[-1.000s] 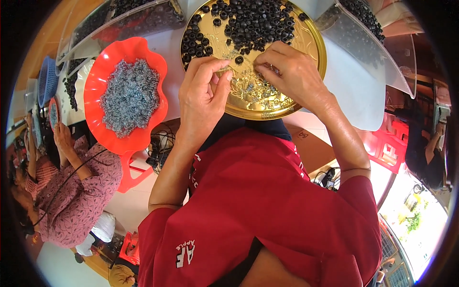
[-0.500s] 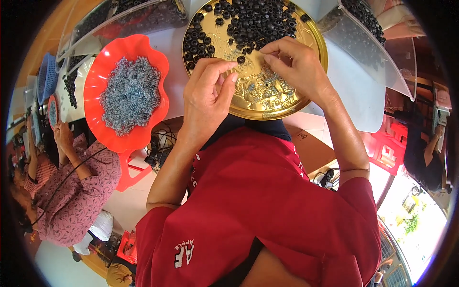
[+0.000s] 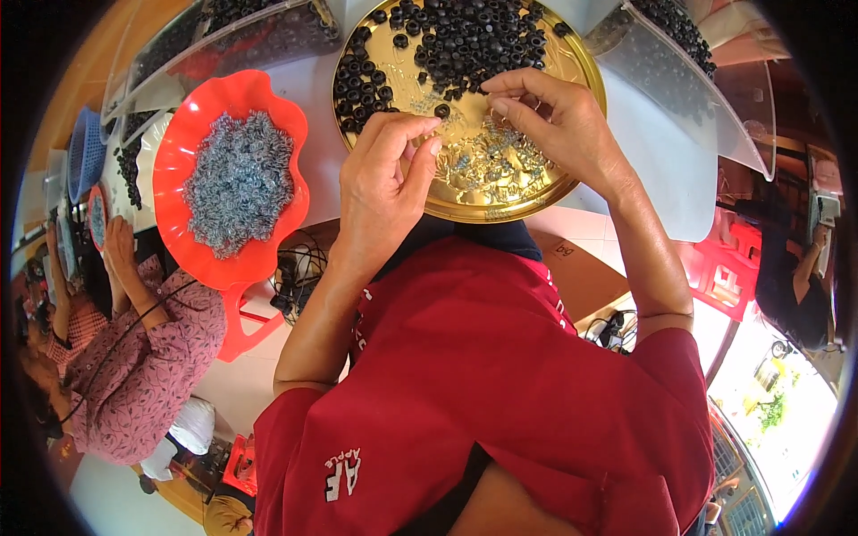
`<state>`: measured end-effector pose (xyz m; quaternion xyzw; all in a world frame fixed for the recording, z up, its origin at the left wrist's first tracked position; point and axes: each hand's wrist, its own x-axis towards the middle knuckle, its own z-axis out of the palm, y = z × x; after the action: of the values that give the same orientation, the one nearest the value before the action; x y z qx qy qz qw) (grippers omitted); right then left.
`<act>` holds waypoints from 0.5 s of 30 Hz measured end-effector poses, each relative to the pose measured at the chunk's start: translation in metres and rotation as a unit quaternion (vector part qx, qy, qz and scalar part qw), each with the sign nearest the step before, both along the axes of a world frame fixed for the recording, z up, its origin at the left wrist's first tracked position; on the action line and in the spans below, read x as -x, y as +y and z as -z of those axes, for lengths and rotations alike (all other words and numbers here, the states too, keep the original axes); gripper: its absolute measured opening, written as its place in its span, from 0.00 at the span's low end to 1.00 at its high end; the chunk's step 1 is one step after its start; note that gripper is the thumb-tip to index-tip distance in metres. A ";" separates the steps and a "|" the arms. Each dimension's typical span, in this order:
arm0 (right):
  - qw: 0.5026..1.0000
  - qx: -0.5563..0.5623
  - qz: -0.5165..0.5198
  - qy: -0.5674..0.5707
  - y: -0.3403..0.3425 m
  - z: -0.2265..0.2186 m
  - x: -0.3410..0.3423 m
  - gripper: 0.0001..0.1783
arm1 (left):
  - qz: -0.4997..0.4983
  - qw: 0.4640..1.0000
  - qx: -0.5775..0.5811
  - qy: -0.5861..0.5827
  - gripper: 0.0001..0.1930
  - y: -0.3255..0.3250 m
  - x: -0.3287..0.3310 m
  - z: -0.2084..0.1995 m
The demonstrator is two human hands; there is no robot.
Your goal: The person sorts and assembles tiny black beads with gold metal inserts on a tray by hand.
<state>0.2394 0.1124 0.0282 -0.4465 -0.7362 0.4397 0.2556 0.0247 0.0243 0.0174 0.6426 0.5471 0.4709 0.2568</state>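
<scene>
Over the round gold tray on the white tabletop, both hands hover close together. The left hand has its thumb and forefinger pressed together in a pinch — whatever it holds is too small to make out. The right hand curls its fingertips down near the small silvery springs scattered on the tray's near half; I cannot tell whether its grip holds one. Black rubber rings are heaped on the far half of the tray. To the left sits a scalloped red bowl filled with a mound of silvery springs. Farther left, another person in a patterned pink sleeve sits beside the tabletop.
</scene>
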 end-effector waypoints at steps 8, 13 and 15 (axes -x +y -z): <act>0.954 -0.222 -0.166 -0.117 0.001 -0.004 -0.017 0.07 | -0.011 1.000 0.013 0.004 0.09 -0.004 0.001 0.000; 0.941 -0.223 -0.170 -0.189 -0.004 -0.009 -0.014 0.07 | -0.009 1.000 -0.004 0.005 0.09 -0.005 -0.003 0.001; 0.936 -0.227 -0.167 -0.213 -0.003 -0.010 -0.012 0.07 | -0.009 1.000 0.003 0.008 0.09 -0.005 -0.002 0.000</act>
<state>0.2513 0.1091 0.0386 -0.3303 -0.9175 0.1923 0.1104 0.0263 0.0189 0.0175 0.6404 0.5563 0.4666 0.2504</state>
